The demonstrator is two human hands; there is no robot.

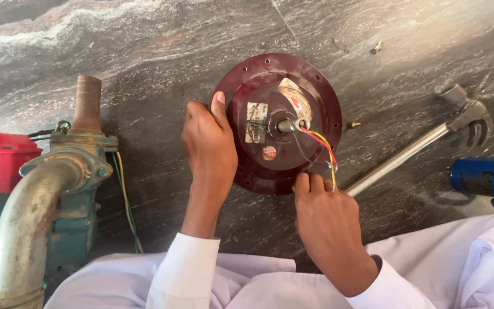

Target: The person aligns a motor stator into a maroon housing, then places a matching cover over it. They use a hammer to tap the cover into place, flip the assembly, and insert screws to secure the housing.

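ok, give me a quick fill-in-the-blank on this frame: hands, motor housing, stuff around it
1. The left hand grips the rim of the round, dark ____ motor housing.
2. The right hand pinches the coloured ____ that run from the centre shaft.
3. The metal rod lies on the ____ side of the housing.
4. The blue cylinder lies at the picture's ____ edge.

Missing words: red; wires; right; right

Lit evenly by soft daylight, brighter toward the right, glaring off the white sleeves and steel pipe. Casting only faint shadows under both hands. Staying sharp centrally, softening slightly toward the edges.
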